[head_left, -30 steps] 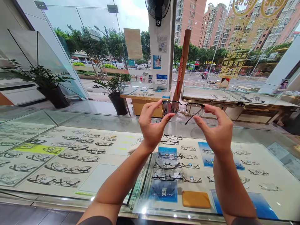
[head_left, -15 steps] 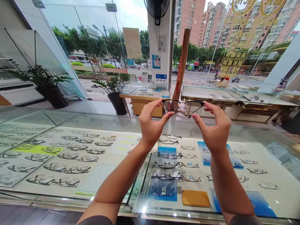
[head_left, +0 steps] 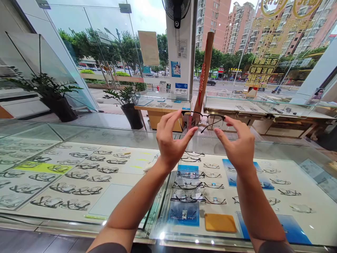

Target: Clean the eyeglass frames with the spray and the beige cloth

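Observation:
A pair of eyeglasses [head_left: 203, 115] with a dark upper rim is held up above the far side of the glass counter, lenses side by side. My left hand [head_left: 171, 138] has its fingers at the left end of the frame, the thumb pointing in below the left lens. At the opposite end, my right hand [head_left: 238, 142] grips the frame between its fingers and thumb. One thin temple arm slants down behind the right lens. Under my forearms, several rows of eyeglasses [head_left: 188, 183] lie inside the counter.
The glass display counter [head_left: 131, 232] spans the foreground. An orange-brown pad [head_left: 220, 223] lies in it. Beyond stand a potted plant [head_left: 131, 114], a leaning wooden post [head_left: 205, 70] and further display cases [head_left: 231, 105]. A black fan [head_left: 177, 12] hangs on the pillar.
My right hand has shifted slightly left and the eyeglasses have turned a little, with the temple arm swinging left. My left hand stays nearly in place. Traffic outside has moved.

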The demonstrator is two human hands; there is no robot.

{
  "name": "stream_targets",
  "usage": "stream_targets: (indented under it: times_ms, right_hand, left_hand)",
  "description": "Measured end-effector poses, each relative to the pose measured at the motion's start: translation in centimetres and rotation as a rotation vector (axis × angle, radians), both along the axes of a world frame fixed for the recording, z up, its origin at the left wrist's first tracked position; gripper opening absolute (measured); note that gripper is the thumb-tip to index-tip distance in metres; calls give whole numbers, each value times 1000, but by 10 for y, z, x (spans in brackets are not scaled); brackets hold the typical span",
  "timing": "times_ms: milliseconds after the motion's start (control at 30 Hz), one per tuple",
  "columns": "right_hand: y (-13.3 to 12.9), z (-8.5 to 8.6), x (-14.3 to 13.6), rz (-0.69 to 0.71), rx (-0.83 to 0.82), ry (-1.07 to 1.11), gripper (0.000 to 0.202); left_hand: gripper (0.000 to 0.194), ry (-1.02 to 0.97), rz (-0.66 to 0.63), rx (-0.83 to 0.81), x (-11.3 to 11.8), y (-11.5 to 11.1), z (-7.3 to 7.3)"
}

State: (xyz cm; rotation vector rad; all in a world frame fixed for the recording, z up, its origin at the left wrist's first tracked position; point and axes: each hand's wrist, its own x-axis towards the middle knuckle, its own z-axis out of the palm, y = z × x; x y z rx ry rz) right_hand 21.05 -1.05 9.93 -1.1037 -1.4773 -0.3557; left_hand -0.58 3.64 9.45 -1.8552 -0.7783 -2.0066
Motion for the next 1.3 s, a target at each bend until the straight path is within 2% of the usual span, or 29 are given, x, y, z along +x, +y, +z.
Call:
stream_targets:
  times_ms: [200,367,567,767,900,1300]
  right_hand:
    - [-2,1,-2,29,-37,14,49]
    - [-3,2,-3,30,-33,31,49]
    - [-5,4,-5,27,60,29,43]
    - [-8,4,-6,23,82,4,39]
    - [-7,3,-6,33,125,4,38]
    - [-9,3,-7,40,144,8,38]
  left_hand:
    - [58,-37,2,-41,-1,0,0]
    - [56,-33,-48,-30,-2,3,0]
    - [53,-11,-145,-109,-10,11,5]
    - [55,-16,-164,-143,-14,15,5]
    - [55,-28,-221,-161,-14,17,4]
    - [57,-33,-237,-199,-16,20,4]
